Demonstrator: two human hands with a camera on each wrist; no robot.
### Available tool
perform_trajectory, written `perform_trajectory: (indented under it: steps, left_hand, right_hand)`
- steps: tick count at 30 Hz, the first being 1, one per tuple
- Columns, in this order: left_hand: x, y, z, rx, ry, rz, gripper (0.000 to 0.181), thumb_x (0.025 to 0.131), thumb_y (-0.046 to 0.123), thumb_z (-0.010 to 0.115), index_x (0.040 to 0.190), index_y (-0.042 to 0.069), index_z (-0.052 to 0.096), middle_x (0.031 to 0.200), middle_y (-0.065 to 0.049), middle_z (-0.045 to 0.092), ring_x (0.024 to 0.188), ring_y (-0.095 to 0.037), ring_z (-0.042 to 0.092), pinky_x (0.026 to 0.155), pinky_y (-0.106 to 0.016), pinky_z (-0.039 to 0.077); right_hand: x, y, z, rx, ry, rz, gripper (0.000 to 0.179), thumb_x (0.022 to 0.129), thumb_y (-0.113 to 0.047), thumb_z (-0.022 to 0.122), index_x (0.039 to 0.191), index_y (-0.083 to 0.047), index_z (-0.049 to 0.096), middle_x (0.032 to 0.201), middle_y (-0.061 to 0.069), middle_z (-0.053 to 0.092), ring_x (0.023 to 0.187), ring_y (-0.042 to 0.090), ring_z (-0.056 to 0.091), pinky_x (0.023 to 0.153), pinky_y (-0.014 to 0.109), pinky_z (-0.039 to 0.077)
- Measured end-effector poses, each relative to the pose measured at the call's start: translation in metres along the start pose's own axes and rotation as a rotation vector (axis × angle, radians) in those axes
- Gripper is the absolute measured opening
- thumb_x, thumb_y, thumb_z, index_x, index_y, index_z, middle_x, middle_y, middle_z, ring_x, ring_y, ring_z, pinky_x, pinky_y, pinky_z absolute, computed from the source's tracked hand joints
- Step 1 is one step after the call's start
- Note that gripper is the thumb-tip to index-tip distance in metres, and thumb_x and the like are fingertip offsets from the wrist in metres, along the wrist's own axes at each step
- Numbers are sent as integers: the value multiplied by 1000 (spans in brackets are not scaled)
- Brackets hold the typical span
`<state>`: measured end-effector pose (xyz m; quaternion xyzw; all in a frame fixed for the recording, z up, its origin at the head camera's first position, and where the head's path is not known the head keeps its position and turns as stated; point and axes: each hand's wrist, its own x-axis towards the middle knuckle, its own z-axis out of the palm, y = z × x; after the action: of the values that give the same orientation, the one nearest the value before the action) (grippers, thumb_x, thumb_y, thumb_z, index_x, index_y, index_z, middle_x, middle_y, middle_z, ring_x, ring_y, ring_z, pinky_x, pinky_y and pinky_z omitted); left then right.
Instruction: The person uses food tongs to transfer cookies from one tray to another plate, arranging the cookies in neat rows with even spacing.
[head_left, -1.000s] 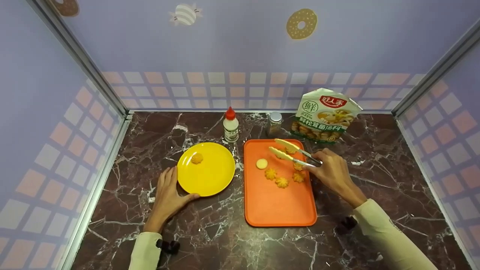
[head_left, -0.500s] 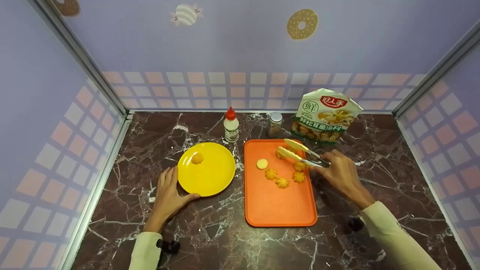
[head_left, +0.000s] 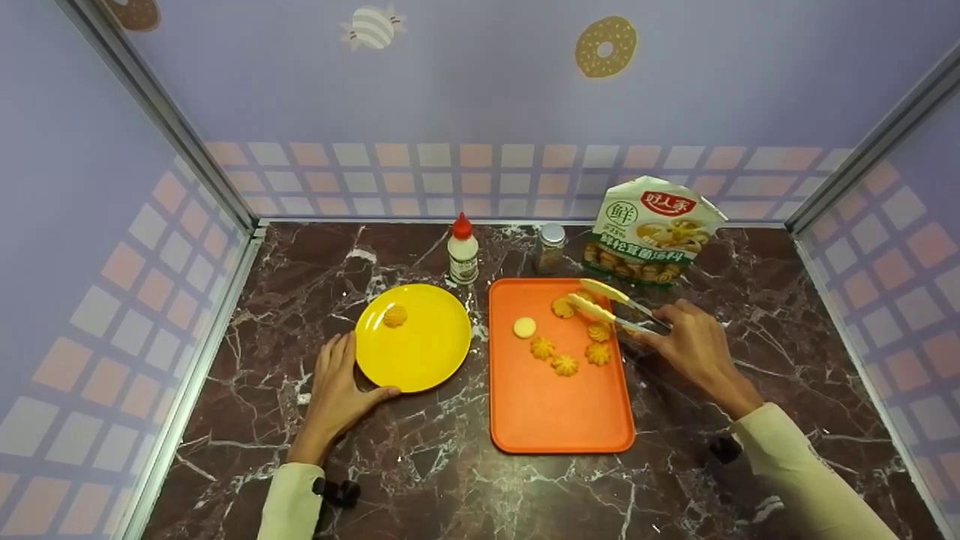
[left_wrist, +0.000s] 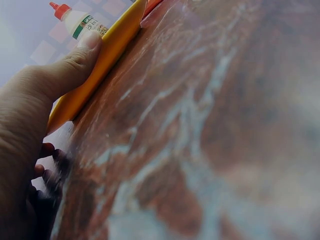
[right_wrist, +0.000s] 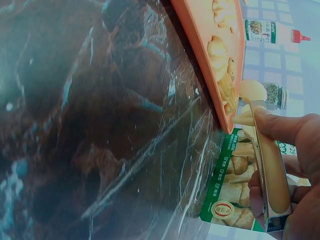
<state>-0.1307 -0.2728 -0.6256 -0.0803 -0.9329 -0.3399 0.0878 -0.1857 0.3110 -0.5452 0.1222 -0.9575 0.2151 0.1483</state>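
Observation:
My left hand rests against the near left edge of a yellow plate, its fingers along the side. In the left wrist view the thumb lies on the plate's rim. One piped, swirl-shaped cookie sits on the plate. My right hand grips metal tongs with pale yellow tips, spread apart over the back right of an orange tray. Several similar cookies lie on the tray, with one pale, flat round piece. The tongs partly hide a cookie at the back.
Behind the plate and tray stand a squeeze bottle with a red cap and a seasoning jar. A green and white food pouch stands upright at the back right, close behind the tongs. Walls enclose the marble countertop at the back and sides.
My right hand has moved to the right with the tongs, uncovering more of a cookie at the tray's back. The left hand and plate have stayed in place.

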Motion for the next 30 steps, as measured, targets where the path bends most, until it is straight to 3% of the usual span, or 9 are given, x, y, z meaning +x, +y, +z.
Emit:
perform_trajectory:
  steps: [16,30]
  left_hand:
    - [1,-1,1,10,-10,-31,133,76,56,98,172,-3,28,170,-32,34,158,-51,24,129,-70,16]
    - [0,1,0,5,-7,-20,132,76,54,99,172,-1,28,170,-31,34,158,-51,24,128,-71,17]
  right_hand:
    - [6,5,-14,-60,-15,-68,39,81,-26,101,100,2,81,80,10,60,60,29,57,53,55,48]
    - [21,4,-27,-70,-168,-38,38,86,-30,97,100,2,81,81,11,64,62,29,58,54,50,46]
